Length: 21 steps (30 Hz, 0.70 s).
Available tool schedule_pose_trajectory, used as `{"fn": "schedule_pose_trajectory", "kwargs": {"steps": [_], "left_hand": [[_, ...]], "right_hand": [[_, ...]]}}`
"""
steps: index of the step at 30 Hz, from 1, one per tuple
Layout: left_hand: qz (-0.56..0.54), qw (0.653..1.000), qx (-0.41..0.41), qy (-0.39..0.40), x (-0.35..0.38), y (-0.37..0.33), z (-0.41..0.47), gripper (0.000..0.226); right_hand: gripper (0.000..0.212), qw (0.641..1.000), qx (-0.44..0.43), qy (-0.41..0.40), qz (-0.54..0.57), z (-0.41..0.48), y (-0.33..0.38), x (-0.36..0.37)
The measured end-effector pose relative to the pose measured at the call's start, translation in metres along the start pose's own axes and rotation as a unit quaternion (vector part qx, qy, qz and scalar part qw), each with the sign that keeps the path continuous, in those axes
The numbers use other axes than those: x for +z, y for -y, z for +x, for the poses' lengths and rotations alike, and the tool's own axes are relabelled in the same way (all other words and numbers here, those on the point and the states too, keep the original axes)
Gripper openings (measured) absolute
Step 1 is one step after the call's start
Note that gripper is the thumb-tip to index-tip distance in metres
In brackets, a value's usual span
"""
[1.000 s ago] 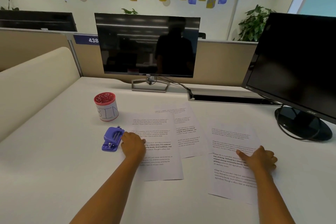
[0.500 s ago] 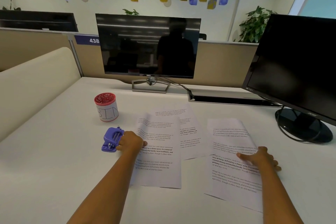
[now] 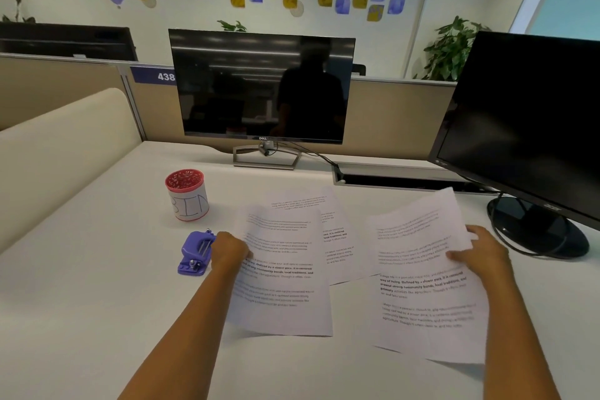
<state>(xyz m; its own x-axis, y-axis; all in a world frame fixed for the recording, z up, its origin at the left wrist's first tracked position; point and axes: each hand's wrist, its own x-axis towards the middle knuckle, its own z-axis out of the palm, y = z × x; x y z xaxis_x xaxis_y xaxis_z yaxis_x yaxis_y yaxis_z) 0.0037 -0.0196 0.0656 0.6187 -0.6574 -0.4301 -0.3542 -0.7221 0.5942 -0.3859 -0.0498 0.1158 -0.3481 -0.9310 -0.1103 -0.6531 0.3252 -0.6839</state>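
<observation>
Three printed sheets are in front of me on the white desk (image 3: 97, 318). My left hand (image 3: 229, 253) pinches the left edge of the left sheet (image 3: 282, 286) and holds it raised off the desk. My right hand (image 3: 480, 255) grips the right edge of the right sheet (image 3: 422, 286), which is also lifted and curls at its top. Between them, flat on the desk, lies the middle sheet (image 3: 337, 237), partly covered by the left sheet. A purple hole punch (image 3: 194, 253) sits just left of my left hand.
A red-rimmed cup marked "BIN" (image 3: 187, 195) stands behind the punch. A Dell monitor (image 3: 261, 88) is at the back centre, and a second black monitor (image 3: 532, 120) with a round base (image 3: 545, 230) at the right. A cable slot (image 3: 389, 177) runs between them.
Both hands went from resting on the flat sheets to gripping their outer edges. The left and right sheets have risen off the desk. The middle sheet stayed put.
</observation>
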Motion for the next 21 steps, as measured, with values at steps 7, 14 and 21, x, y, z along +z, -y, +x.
{"fn": "schedule_pose_trajectory", "kwargs": {"steps": [7, 14, 21], "left_hand": [[-0.017, 0.997, 0.055, -0.046, -0.008, 0.001, -0.002, 0.029], [-0.198, 0.969, 0.139, -0.049, -0.018, -0.001, -0.002, 0.031], [-0.366, 0.921, 0.106, 0.076, -0.015, -0.01, -0.013, 0.026]], "right_hand": [[0.034, 0.987, -0.152, -0.05, -0.01, -0.034, 0.054, -0.035], [0.02, 0.936, -0.282, -0.034, 0.209, -0.068, 0.088, -0.058], [0.019, 0.853, -0.251, 0.069, 0.452, -0.055, 0.103, -0.041]]}}
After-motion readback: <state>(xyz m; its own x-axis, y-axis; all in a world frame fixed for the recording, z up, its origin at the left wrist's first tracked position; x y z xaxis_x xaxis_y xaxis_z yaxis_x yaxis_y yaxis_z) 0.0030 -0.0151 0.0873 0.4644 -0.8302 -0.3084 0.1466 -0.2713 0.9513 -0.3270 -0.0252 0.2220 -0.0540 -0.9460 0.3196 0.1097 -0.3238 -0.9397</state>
